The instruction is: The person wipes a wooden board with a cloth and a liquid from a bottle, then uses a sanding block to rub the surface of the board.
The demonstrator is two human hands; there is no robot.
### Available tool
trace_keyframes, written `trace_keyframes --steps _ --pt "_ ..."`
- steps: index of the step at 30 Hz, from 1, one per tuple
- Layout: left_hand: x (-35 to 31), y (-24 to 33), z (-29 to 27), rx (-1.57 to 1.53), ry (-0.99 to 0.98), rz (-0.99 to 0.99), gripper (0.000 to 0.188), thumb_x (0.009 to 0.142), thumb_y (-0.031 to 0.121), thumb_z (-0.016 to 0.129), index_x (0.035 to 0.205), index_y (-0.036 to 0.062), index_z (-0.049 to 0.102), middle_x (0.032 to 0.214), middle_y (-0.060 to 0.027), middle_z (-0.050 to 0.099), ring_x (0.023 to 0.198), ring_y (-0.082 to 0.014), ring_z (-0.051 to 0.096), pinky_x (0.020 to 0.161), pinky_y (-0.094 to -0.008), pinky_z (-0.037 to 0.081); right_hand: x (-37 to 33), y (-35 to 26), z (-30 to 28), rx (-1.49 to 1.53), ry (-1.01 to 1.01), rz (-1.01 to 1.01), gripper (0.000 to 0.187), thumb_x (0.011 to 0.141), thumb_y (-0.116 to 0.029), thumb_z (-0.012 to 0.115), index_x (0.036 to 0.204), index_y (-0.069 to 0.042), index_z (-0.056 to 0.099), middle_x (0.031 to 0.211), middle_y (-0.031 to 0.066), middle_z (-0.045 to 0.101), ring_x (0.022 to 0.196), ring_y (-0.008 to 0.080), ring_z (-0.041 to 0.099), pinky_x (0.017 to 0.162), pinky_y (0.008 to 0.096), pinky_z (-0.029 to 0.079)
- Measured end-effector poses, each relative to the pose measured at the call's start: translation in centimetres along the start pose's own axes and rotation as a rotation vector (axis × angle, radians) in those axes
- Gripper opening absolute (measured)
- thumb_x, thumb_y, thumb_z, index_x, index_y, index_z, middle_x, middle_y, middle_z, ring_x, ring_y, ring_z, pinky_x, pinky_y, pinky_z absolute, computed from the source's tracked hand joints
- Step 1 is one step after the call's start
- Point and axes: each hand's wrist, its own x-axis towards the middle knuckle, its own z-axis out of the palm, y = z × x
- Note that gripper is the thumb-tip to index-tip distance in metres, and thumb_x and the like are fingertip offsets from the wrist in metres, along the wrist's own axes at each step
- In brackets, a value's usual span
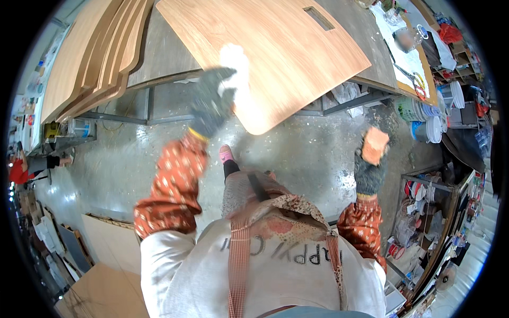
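A curved wooden panel [281, 47] with a rectangular slot lies on a grey workbench [169, 47], its rounded corner overhanging the bench edge. My left hand [212, 100], in a dark glove, presses a white cloth [236, 66] against the panel near that corner. My right hand [369, 164], also gloved, is held away from the bench at my right side and grips an orange sanding block [375, 144]. I wear orange patterned sleeve covers and a light apron.
A stack of similar curved wooden panels [90, 53] lies on the bench at left. White buckets [427, 119] and cluttered shelves [429, 212] stand at right. Flat boards [108, 244] lie on the concrete floor at lower left. A person crouches at far left [24, 167].
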Motion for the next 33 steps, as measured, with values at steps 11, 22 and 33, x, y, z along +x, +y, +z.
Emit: trace_keyframes --steps 11,22,33 --pt "-1.1 7.7 0.8 -0.150 -0.011 -0.266 0.026 0.092 0.022 0.061 0.108 0.0016 0.062 0.105 -0.0145 0.062 0.093 -0.0230 0.061 0.083 -0.0372 0.051 -5.7 4.8 -1.5 0.042 -0.261 0.340 0.047 0.086 -0.027 0.061 0.130 -0.011 0.055 0.130 0.0093 0.058 0.118 0.0302 0.055 0.100 0.0380 0.043" --pt "-2.6 14.3 1.1 -0.287 -0.007 -0.289 0.021 0.089 0.007 0.057 0.109 0.0004 0.062 0.109 -0.0149 0.062 0.099 -0.0278 0.062 0.089 -0.0386 0.049 1.6 4.7 0.1 1.841 0.088 0.586 0.036 0.097 -0.018 0.052 0.127 0.003 0.053 0.127 0.0143 0.057 0.115 0.0247 0.055 0.098 0.0360 0.044" --pt "3.5 15.7 10.5 -0.462 -0.031 -0.459 0.024 0.088 0.009 0.063 0.109 -0.0016 0.061 0.106 -0.0147 0.064 0.099 -0.0226 0.063 0.087 -0.0342 0.050 17.0 9.2 -2.3 1.487 0.037 0.521 0.056 0.085 -0.001 0.062 0.139 0.000 0.046 0.134 0.0098 0.051 0.117 0.0181 0.050 0.096 0.0301 0.044"
